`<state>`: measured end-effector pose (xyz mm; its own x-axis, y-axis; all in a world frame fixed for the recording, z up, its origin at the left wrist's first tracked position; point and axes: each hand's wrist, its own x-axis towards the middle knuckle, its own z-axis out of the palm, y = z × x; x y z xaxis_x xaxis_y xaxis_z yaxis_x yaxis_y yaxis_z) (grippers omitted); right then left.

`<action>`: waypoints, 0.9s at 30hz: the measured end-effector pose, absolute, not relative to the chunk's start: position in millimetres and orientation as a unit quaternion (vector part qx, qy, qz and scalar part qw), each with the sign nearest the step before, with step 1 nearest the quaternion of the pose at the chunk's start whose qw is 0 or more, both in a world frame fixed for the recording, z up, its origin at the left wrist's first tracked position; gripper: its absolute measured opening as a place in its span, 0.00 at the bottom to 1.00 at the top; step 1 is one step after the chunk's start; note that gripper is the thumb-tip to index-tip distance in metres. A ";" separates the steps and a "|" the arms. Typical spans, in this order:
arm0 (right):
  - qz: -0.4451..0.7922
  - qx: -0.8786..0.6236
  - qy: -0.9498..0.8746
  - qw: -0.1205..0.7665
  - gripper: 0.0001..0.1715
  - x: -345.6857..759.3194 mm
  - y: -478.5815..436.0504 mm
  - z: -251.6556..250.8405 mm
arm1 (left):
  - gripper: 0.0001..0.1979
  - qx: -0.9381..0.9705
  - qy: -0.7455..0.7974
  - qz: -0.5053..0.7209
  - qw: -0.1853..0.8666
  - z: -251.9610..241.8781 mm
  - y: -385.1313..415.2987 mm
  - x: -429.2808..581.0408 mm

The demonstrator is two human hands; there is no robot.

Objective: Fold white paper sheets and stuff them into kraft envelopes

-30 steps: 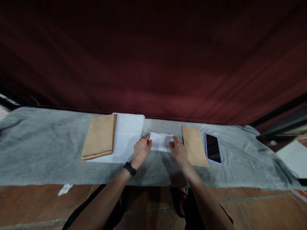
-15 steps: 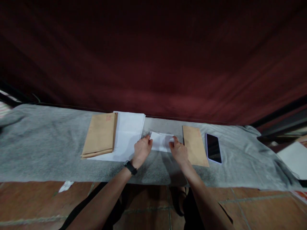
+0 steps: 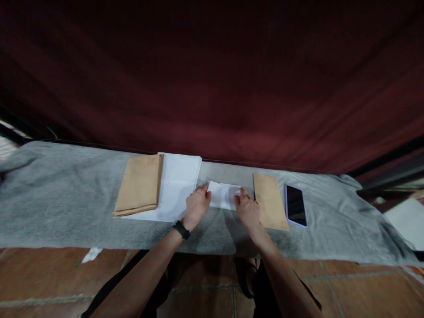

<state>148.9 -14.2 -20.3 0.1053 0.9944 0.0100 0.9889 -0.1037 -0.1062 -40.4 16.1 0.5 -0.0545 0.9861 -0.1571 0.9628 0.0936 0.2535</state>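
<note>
A small folded white paper (image 3: pixel 223 194) lies on the grey cloth (image 3: pixel 66 198). My left hand (image 3: pixel 196 206), with a black wristband, pinches its left edge. My right hand (image 3: pixel 247 210) grips its right edge. A single brown envelope (image 3: pixel 269 202) lies just right of my right hand. To the left of my left hand is a stack of white sheets (image 3: pixel 177 183), and beside it a stack of brown envelopes (image 3: pixel 140 184).
A dark phone (image 3: pixel 295 205) lies face up right of the single envelope. A dark red curtain (image 3: pixel 212 79) hangs behind the cloth-covered surface. Tiled floor (image 3: pixel 49 282) shows below its front edge, with a white scrap (image 3: pixel 91 254) on it.
</note>
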 end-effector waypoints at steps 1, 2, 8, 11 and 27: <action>0.026 -0.740 -0.670 0.052 0.27 148.8 -14.2 -19.4 | 0.14 0.672 0.726 0.041 0.145 0.7 15.8 -40.2; 0.019 -0.739 -0.670 0.063 0.26 148.6 -14.1 -18.3 | 0.14 0.672 0.725 0.042 0.144 1.1 15.4 -40.0; 0.031 -0.687 -0.709 0.158 0.24 139.3 -19.1 -18.8 | 0.15 0.675 0.724 0.040 0.138 5.5 13.3 -37.8; 0.045 -0.649 -0.737 0.184 0.25 128.6 -26.2 -24.9 | 0.16 0.678 0.721 0.042 0.133 6.5 13.0 -36.8; 0.031 -0.603 -0.778 0.174 0.31 110.4 -39.5 -55.2 | 0.15 0.752 0.655 0.050 0.046 -1.4 5.0 -32.6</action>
<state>110.4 -39.5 -55.2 -0.2123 0.9491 0.2326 0.9273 0.2708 -0.2585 -32.6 5.0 -1.4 0.1359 0.9906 0.0151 0.9813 -0.1367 0.1352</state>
